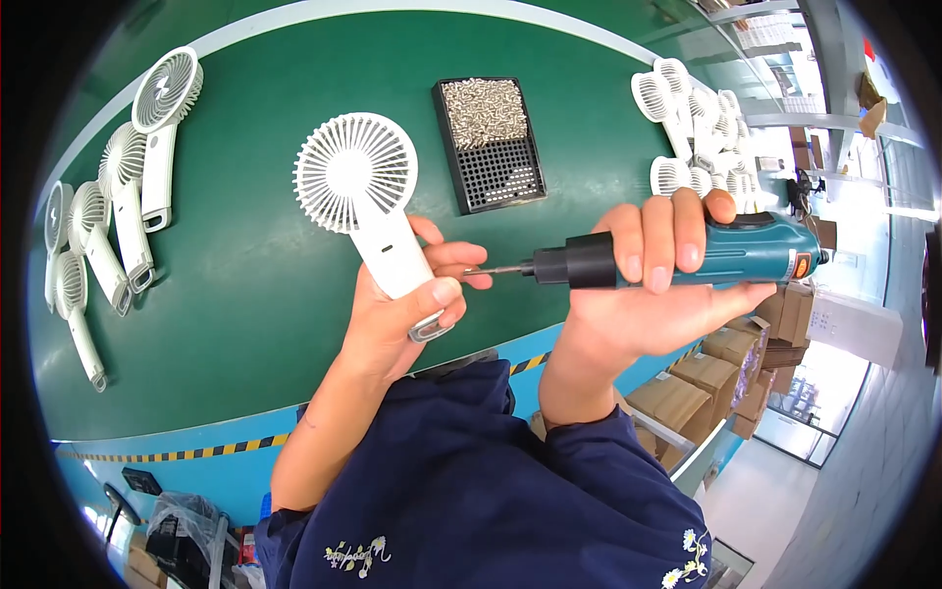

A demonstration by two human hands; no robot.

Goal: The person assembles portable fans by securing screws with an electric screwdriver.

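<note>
My left hand [392,304] is wrapped round the handle of a white handheld fan [355,172], whose round slatted head points away from me. In my right hand [653,265] lies a teal and black electric screwdriver [746,257], held level. Its thin bit points left and ends by the fingers of my left hand, close to the fan's handle. Whether a screw sits on the bit tip is too small to tell. Beyond my hands lies a black screw tray [496,162], with a heap of small silvery screws at its far end and a grid of holes at the near end.
Several white fans [123,201] lie at the left on the green tabletop [255,324]. More fans [702,128] are piled at the far right. Striped tape [196,453] runs along the table's near edge. Cardboard boxes [677,398] stand at the right beyond the table.
</note>
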